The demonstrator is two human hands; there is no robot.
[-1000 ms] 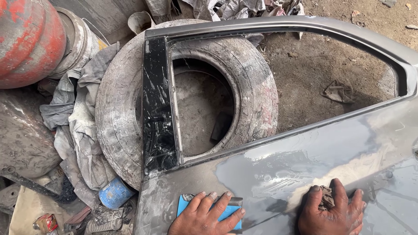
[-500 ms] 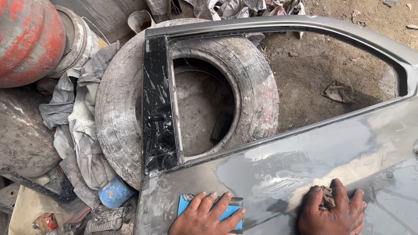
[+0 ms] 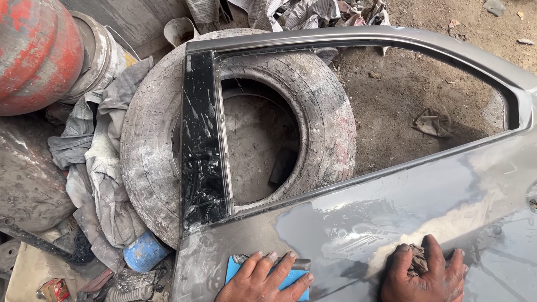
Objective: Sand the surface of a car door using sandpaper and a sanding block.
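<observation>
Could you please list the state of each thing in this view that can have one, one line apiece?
Car door: lying flat, no window glass, panel wet and patchy.
Tyre: lying flat under the door frame, dusty.
Left hand: pressing a blue sanding block on the door.
Right hand: pressing a rag on the door.
Red cylinder: lying on its side.

Car door (image 3: 391, 218), lower right of the frame: grey metal, matt and sanded, with a wet, glossy sheen across the panel. Door pillar (image 3: 202, 140), centre left: black, glossy, scratched. Tyre (image 3: 313, 95), centre: rubber, dusty, cracked, rough. Sanding block (image 3: 235, 268), bottom centre under the left hand (image 3: 263, 282): blue, smooth. Rag (image 3: 417, 260), under the right hand (image 3: 425, 277): crumpled cloth, dirty. Gas cylinder (image 3: 33, 50), upper left: metal, red paint chipped. Rags (image 3: 95, 151), left: grey cloth, soiled. Ground (image 3: 403, 95): bare, gritty dirt.
</observation>
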